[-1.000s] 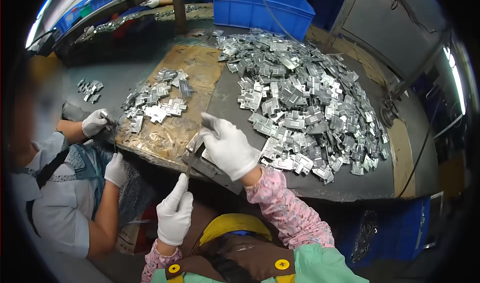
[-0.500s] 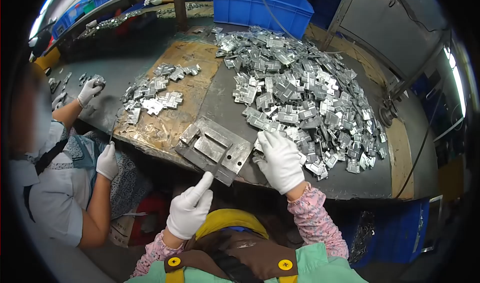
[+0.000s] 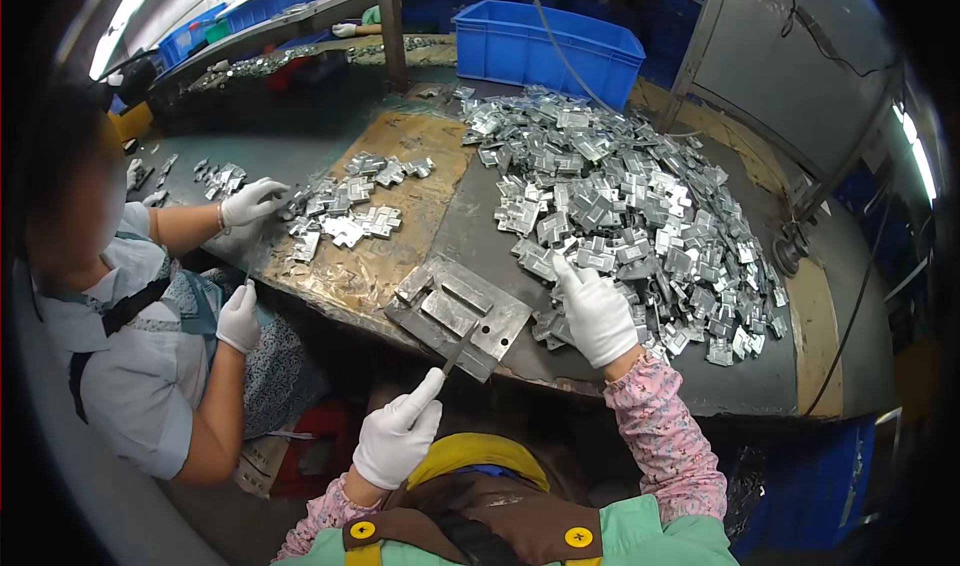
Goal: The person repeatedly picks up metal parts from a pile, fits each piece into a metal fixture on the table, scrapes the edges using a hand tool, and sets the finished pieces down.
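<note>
My left hand (image 3: 398, 436), in a white glove, is closed around a thin dark file (image 3: 459, 352) that points up and away. The file's tip lies over a grey metal fixture block (image 3: 462, 311) with a raised bar and two round holes, near the table's front edge. To its right, my gloved right hand (image 3: 597, 318) reaches onto the near left edge of a big pile of silvery metal parts (image 3: 640, 201). Its index finger is stretched out against the parts, with nothing visibly held; the lower fingers are partly hidden.
A smaller group of metal parts (image 3: 345, 206) lies on brown sheeting to the left. Beside it, a co-worker's gloved hand (image 3: 253, 202) touches the parts, and their other hand (image 3: 239, 319) holds a thin tool. Behind the pile stands a blue crate (image 3: 548, 51).
The view has shifted, so the table appears lower and farther right. My right hand has moved slightly farther into the pile. More of the file shows now. The co-worker's far hand has come to the smaller group.
</note>
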Available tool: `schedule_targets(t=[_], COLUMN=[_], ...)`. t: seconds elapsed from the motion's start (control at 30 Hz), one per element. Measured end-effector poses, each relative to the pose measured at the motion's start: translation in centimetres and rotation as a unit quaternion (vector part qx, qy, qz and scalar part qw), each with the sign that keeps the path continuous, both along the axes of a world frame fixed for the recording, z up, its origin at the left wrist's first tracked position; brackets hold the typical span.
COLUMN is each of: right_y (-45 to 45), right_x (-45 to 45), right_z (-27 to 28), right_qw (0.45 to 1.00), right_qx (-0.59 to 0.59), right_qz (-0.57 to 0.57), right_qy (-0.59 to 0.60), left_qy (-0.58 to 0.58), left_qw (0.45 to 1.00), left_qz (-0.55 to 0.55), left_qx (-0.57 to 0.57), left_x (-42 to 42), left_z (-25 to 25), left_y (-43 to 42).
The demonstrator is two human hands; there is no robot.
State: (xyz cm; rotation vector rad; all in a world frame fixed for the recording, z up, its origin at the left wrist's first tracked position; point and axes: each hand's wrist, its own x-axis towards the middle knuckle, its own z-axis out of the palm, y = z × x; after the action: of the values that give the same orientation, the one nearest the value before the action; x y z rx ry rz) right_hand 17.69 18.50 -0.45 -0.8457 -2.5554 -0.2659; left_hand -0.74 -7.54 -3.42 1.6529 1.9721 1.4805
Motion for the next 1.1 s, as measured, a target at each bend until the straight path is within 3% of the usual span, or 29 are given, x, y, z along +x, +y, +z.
schedule_targets(t=[0.13,0.2,0.33,0.4,0.43,0.5,0.53,0.63,0.73,0.77,0.9,1.1], right_y=[1.1,1.9,-0.3,-1.7,-2.7,-5.6,-6.1,-7.7,-7.1,-6.3,-6.1,-6.7], right_x=[0.5,1.0,0.4,-1.0,-2.0,-4.1,-5.0,-6.0,-5.4,-5.4,-5.3,-5.4], right_z=[-1.0,-2.0,-0.3,-0.5,-1.2,-1.2,-2.4,-3.5,-3.1,-4.1,-2.7,-3.8], right_qw=[0.992,0.988,0.985,0.937,0.880,0.786,0.778,0.890,0.883,0.858,0.881,0.884], right_qx=[-0.017,-0.034,-0.031,-0.112,-0.269,-0.422,-0.438,-0.281,-0.334,-0.366,-0.354,-0.297], right_qz=[-0.069,-0.135,-0.066,0.023,0.020,0.048,0.069,0.064,0.084,0.107,0.095,0.111], right_qy=[0.105,0.069,0.157,0.331,0.391,0.449,0.446,0.353,0.317,0.344,0.298,0.342], left_qy=[-0.004,-0.014,-0.023,-0.011,-0.004,0.005,0.000,0.009,0.012,0.014,0.032,0.091], left_qw=[0.999,1.000,1.000,1.000,1.000,0.999,0.999,0.999,1.000,1.000,0.998,0.992], left_qz=[-0.001,-0.006,0.002,0.022,0.028,0.036,0.037,0.034,0.019,0.015,0.005,0.026], left_qx=[-0.044,-0.001,-0.008,-0.009,-0.003,0.003,-0.003,0.007,-0.019,-0.023,-0.047,-0.078], left_x=[-0.1,-0.1,-0.5,-0.8,-1.0,-1.3,-1.3,-1.6,-1.7,-1.8,-2.4,-3.2], left_z=[0.3,-0.8,-1.0,-0.9,-1.1,-0.8,-0.3,-0.3,0.1,0.2,1.5,4.0], left_y=[-0.1,0.2,-0.1,-0.1,-0.1,0.0,0.0,0.2,0.1,0.3,1.4,2.9])
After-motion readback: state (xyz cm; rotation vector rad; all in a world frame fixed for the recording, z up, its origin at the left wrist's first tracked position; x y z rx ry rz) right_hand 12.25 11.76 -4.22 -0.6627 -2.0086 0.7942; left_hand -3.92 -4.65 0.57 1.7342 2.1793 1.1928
